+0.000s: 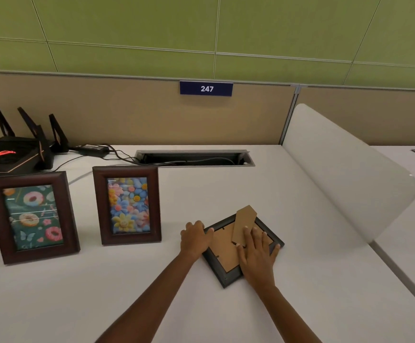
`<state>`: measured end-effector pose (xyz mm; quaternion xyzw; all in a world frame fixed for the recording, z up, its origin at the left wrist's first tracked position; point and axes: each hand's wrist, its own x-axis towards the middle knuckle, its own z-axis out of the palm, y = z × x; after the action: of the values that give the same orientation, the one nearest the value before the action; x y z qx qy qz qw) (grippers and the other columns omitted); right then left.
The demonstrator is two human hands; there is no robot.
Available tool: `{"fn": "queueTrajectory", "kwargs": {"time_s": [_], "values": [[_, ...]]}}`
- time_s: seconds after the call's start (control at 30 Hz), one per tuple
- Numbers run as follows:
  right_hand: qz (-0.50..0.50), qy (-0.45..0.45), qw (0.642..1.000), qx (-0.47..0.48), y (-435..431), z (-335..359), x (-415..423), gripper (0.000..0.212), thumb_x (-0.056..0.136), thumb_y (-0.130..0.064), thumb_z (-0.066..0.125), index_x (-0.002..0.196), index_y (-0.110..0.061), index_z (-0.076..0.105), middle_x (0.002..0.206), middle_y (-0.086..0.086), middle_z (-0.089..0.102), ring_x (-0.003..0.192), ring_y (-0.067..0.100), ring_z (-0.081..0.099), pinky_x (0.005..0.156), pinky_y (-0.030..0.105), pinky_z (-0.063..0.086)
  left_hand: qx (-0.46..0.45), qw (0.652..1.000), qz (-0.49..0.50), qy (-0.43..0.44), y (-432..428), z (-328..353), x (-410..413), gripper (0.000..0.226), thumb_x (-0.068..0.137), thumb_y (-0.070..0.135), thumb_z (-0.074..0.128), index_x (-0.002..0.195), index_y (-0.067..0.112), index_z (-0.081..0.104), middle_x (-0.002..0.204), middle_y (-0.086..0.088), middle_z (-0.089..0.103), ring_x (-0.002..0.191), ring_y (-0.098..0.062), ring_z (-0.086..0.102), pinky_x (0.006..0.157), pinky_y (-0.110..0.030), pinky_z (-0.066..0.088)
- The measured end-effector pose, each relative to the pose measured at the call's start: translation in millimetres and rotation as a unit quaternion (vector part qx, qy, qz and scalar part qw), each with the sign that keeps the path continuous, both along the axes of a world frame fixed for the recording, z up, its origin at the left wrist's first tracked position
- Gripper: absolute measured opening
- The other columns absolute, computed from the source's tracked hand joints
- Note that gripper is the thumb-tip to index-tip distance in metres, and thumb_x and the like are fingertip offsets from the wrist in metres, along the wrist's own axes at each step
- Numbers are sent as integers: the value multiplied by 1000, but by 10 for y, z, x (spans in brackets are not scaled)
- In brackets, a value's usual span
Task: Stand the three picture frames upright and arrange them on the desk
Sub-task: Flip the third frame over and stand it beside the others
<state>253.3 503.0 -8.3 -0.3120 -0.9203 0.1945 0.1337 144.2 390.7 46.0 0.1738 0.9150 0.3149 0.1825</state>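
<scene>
On the white desk (226, 189) in front of you, two picture frames already stand upright at the left: the donut frame (30, 217) farthest left and the flower frame (127, 205) just to its right, both dark brown and facing you, set apart from each other. Right of them, well apart from the flower frame, the third frame (223, 256) lies face down and turned at an angle, its brown cardboard back showing and its cardboard stand (243, 222) lifted off the back.

Your left hand (195, 240) rests at the frame's left corner, fingers curled over the edge, touching it. Your right hand (257, 253) lies flat on the back panel, fingers spread, fingertips at the base of the stand; it presses rather than grips, closed on nothing.

Behind the standing frames sits a black router (15, 151) with upright antennas, a power brick (92, 148) and cables beside it, next to a cable slot (194, 158). A translucent divider (345, 169) rises at your right, and a sign reading 247 (206, 88) hangs on the partition.
</scene>
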Motion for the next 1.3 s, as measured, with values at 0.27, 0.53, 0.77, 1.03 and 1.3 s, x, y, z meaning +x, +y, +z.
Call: {"fn": "queueTrajectory", "kwargs": {"time_s": [0.27, 0.53, 0.77, 1.03, 1.3], "values": [[22, 28, 999, -12, 19, -26, 42, 106, 56, -76, -27, 143, -28, 12, 154, 4, 17, 144, 26, 6, 113, 52, -7, 11, 1000, 11, -8, -86, 40, -74, 51, 90, 29, 50, 44, 16, 34, 75, -19, 66, 91, -36, 62, 91, -37, 44], [48, 58, 996, -46, 106, 5, 112, 100, 60, -80, -18, 143, -28, 3, 156, -1, 9, 140, 9, -7, 114, 48, -9, 175, 973, 16, -152, -59, 60, -50, 29, 92, 25, 48, 65, 13, 48, 67, 0, 49, 75, -21, 48, 62, -27, 42], [56, 180, 973, -130, 250, 226, 329, 54, 87, -52, 22, 129, -23, 41, 143, 6, 41, 134, 21, 34, 111, 35, 27, 305, 911, 63, -270, -41, 305, 22, 29, 93, 19, 49, 66, 10, 47, 69, -6, 52, 65, -14, 52, 54, -24, 49], [102, 242, 965, -8, 453, 308, 311, 62, 72, 6, 67, 118, -25, 40, 126, 17, 56, 126, 24, 41, 109, 50, 23, 388, 825, 119, -393, -27, 588, 88, 9, 92, 7, 48, 90, -1, 53, 80, -12, 55, 73, -19, 54, 70, -31, 52], [91, 388, 912, -93, 475, 753, 101, 18, 79, -3, 58, 94, -13, 58, 100, 11, 62, 101, 1, 52, 92, 8, 40, 384, 833, 45, -396, -68, 814, 1, 21, 96, 18, 41, 93, 2, 53, 83, -15, 59, 74, -21, 60, 55, -25, 58]]}}
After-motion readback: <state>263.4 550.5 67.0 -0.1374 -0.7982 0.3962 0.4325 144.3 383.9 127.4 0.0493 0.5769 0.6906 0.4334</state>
